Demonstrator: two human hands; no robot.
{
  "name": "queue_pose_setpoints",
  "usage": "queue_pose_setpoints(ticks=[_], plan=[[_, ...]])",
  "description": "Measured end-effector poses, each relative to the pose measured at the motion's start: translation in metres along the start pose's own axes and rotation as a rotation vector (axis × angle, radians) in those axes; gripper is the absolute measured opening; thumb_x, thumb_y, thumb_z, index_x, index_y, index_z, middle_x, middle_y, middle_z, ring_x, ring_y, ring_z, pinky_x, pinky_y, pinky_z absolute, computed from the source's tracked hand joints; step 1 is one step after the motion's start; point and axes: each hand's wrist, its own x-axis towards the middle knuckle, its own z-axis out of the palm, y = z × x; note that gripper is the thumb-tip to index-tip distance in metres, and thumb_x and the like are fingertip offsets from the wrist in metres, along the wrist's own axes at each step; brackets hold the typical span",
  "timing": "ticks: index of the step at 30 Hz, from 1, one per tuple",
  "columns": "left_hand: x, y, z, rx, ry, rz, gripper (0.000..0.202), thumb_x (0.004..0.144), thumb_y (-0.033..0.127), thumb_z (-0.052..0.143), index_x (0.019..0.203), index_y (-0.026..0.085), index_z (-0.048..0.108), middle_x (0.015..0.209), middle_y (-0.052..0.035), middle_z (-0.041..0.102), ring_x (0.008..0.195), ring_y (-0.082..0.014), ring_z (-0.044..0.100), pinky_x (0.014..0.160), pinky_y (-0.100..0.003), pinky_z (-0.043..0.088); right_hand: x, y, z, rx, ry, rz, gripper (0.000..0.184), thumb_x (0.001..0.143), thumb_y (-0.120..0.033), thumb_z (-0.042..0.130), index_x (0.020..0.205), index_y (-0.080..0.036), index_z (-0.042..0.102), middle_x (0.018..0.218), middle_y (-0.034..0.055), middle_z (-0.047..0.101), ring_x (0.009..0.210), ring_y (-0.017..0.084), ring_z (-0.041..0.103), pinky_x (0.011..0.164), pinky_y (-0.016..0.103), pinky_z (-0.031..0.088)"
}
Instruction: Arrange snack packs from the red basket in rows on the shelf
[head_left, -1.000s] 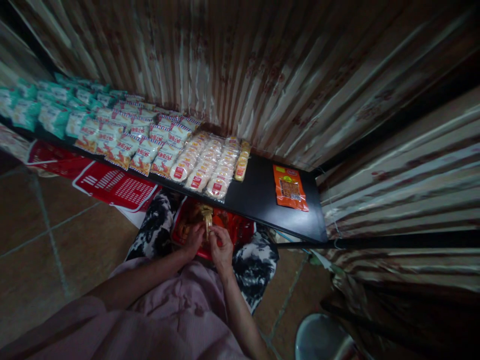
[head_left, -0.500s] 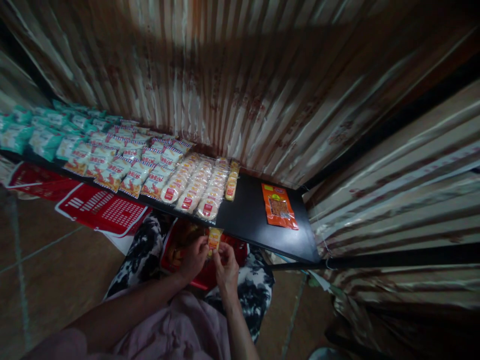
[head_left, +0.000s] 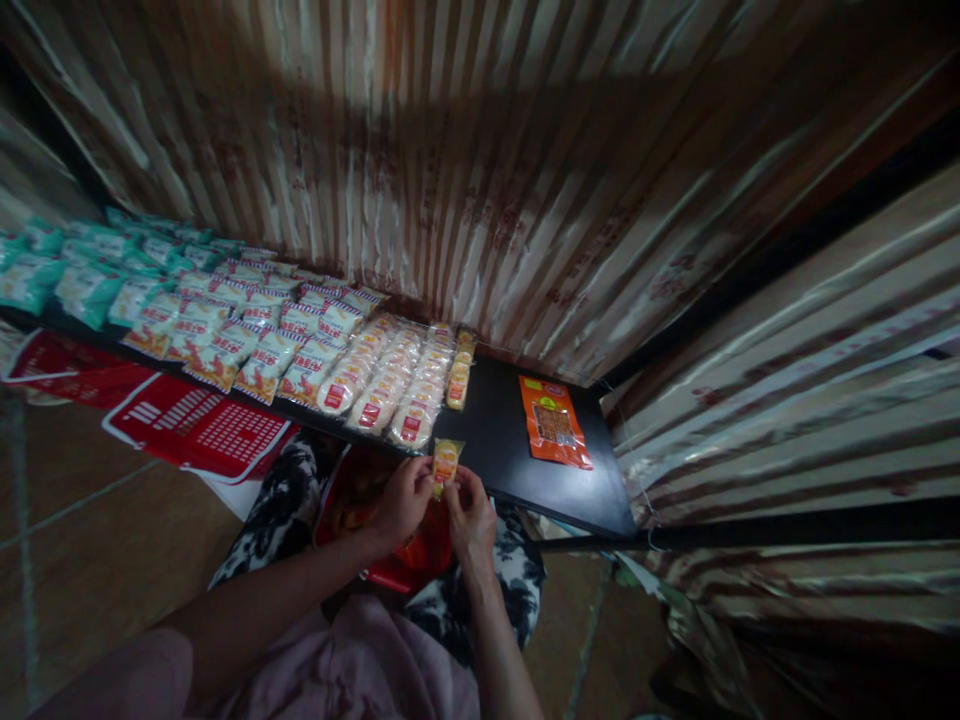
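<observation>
Between my two hands is a small yellow snack packet (head_left: 446, 465), upright at the front edge of the black shelf (head_left: 499, 440). My left hand (head_left: 405, 500) pinches its left side. Fingers of my right hand (head_left: 470, 510) grip its lower right side. Just behind it on the shelf stands a short row of similar yellow packets (head_left: 458, 382). To their left run rows of clear-wrapped round crackers (head_left: 412, 425). Under my hands, a red basket (head_left: 397, 572) sits between my knees, its contents dim and partly hidden by my arms.
An orange snack pouch (head_left: 553, 420) lies on the shelf's right part. White-and-blue snack bags (head_left: 259, 350) and teal bags (head_left: 82, 290) fill the left. A red basket (head_left: 199, 420) is below the shelf at left. A pleated curtain (head_left: 450, 150) hangs behind.
Both hands have moved up and slightly right with the yellow packet, from over the red basket to the shelf's front edge. The view has shifted slightly.
</observation>
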Motion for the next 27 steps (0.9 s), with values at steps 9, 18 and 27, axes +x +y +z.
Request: queue_pose_setpoints(ticks=[9,18,27], plan=[[0.021,0.016,0.002,0.145,-0.002,0.019,0.034,0.075,0.004,0.045,0.102,0.016,0.060,0.099,-0.0068,0.066,0.088,-0.0148,0.062,0.086,-0.030,0.048,0.028,-0.011,-0.005,-0.075,0.066,-0.045,0.027,0.076,-0.037,0.050,0.089,-0.017,0.062,0.084,0.0064,0.067,0.074,0.018,0.062,0.070,0.028,0.047],[0.039,0.017,0.011,0.222,-0.041,0.035,0.036,0.074,0.007,0.047,0.107,0.016,0.060,0.099,-0.0068,0.066,0.083,-0.0141,0.062,0.081,-0.028,0.049,0.048,0.000,-0.001,-0.146,0.110,-0.063,0.026,0.077,-0.038,0.048,0.085,-0.018,0.062,0.082,0.0059,0.065,0.073,0.018,0.059,0.067,0.027,0.043],[0.052,0.014,0.029,0.239,-0.069,0.000,0.040,0.073,0.007,0.048,0.111,0.017,0.056,0.103,-0.0072,0.065,0.089,-0.0157,0.063,0.081,-0.029,0.052,0.069,0.010,0.001,-0.203,0.098,-0.002,0.031,0.078,-0.042,0.045,0.087,-0.018,0.062,0.081,0.0053,0.066,0.069,0.017,0.059,0.065,0.026,0.041]])
